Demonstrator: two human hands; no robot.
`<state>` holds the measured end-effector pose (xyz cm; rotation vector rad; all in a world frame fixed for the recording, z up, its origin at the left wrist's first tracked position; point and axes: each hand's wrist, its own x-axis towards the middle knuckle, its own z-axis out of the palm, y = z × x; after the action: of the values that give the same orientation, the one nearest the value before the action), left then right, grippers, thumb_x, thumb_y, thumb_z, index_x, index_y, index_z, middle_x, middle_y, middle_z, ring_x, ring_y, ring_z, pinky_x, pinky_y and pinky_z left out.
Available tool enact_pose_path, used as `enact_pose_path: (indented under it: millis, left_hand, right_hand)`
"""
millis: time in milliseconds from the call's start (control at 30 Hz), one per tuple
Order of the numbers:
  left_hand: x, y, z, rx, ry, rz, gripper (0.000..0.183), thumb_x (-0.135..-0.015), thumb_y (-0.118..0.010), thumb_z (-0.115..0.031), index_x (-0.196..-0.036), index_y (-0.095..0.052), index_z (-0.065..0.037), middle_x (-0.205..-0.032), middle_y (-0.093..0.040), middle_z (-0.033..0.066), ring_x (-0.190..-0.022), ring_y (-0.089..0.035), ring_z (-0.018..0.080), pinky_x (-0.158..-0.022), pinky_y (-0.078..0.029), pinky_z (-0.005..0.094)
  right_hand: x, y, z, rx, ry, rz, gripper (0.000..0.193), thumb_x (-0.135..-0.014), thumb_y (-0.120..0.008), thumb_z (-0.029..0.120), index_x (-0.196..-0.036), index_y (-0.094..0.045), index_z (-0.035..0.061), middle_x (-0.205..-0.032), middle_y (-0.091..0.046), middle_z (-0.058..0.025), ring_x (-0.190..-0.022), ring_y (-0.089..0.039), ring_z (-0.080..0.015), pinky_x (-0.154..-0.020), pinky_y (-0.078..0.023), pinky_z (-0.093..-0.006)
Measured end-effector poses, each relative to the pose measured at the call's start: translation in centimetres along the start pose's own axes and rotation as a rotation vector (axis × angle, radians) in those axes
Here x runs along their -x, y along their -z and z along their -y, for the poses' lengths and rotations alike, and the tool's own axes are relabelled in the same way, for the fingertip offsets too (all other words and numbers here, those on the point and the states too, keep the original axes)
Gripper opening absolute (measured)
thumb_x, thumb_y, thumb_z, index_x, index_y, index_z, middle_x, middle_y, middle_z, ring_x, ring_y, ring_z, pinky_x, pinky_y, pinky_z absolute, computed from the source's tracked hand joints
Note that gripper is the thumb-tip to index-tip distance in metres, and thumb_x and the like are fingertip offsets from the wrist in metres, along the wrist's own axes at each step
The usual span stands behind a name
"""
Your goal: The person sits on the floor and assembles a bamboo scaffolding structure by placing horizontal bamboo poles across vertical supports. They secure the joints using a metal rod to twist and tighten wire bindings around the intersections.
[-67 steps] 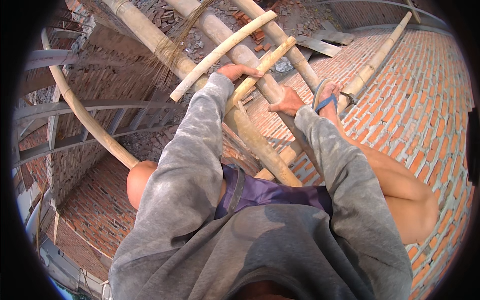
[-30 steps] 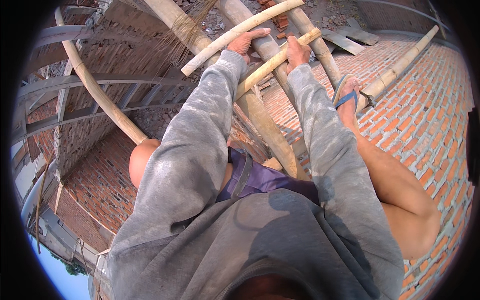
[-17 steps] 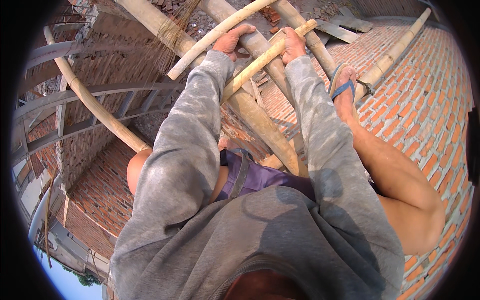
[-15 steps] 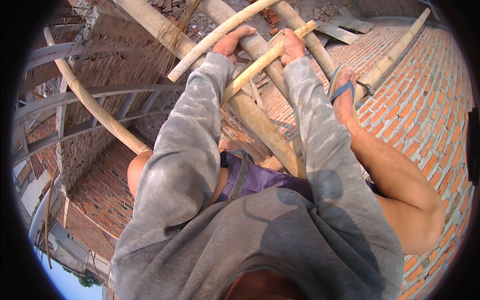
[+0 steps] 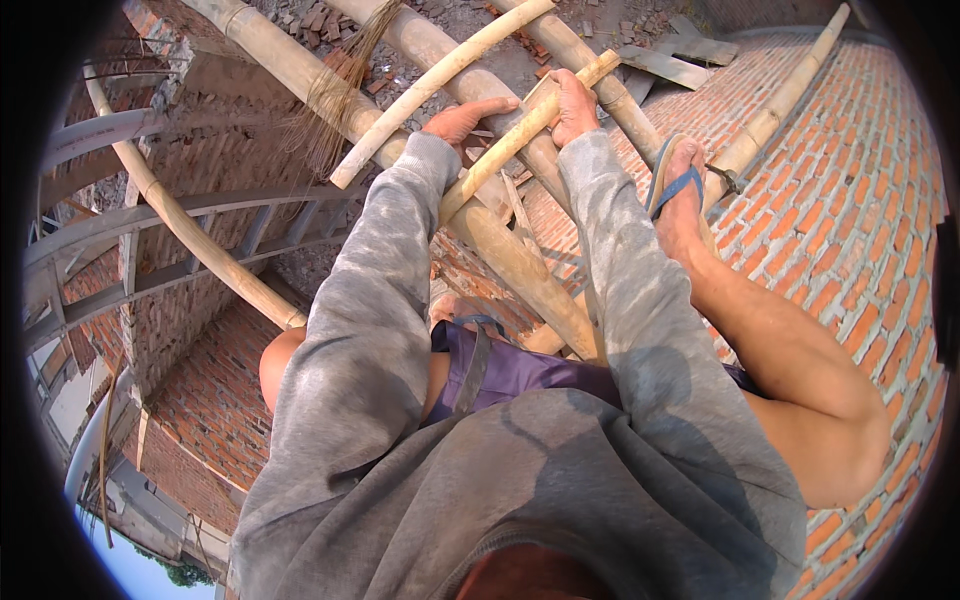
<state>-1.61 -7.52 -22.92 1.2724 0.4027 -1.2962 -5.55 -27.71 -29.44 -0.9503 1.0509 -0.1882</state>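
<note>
My right hand (image 5: 573,107) is closed around a short bamboo stick (image 5: 500,150) near its far end. This stick lies slantwise over the thick bamboo poles. To its left, my left hand (image 5: 462,121) grips a thick bamboo pole (image 5: 482,88), one digit stretched across the top and the other fingers partly hidden. Just beyond that hand, a longer pale stick (image 5: 440,72) also crosses the poles. Another thick pole (image 5: 520,275) runs toward me beneath my arms. Grey sleeves cover both forearms.
My sandalled foot (image 5: 681,190) is braced at right by a bamboo pole (image 5: 785,105) along a brick wall (image 5: 840,230). Loose fibre strands (image 5: 335,105) hang from a pole at left. A curved grey frame (image 5: 180,210) stands farther left. Broken bricks (image 5: 325,22) lie far below.
The view has shifted slightly. My left hand has drawn a little nearer along the pole. My right hand keeps its grip on the short bamboo stick.
</note>
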Motion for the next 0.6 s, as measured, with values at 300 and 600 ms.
enact_pose_path:
  millis: [300,600]
  left_hand:
    - [-2.0,0.3,0.5,0.101,-0.123,-0.013,0.043,-0.079,-0.083,-0.034,-0.114,-0.075,-0.01,-0.119,-0.069,0.0086,-0.102,-0.063,0.0288,-0.095,-0.048,0.0417]
    - [-2.2,0.5,0.5,0.104,-0.086,-0.046,0.044,-0.08,-0.083,-0.034,-0.113,-0.075,-0.007,-0.125,-0.067,0.0122,-0.102,-0.065,0.0323,-0.095,-0.052,0.0414]
  right_hand:
    - [1.3,-0.3,1.0,-0.129,-0.082,0.053,0.029,-0.089,-0.07,0.021,-0.109,-0.065,-0.0001,-0.092,-0.07,-0.0145,-0.076,-0.07,-0.027,-0.061,-0.057,-0.0442]
    - [1.1,-0.1,1.0,-0.102,-0.067,0.079,0.03,-0.092,-0.067,0.025,-0.111,-0.064,0.0019,-0.09,-0.069,-0.015,-0.078,-0.071,-0.0319,-0.062,-0.062,-0.0541]
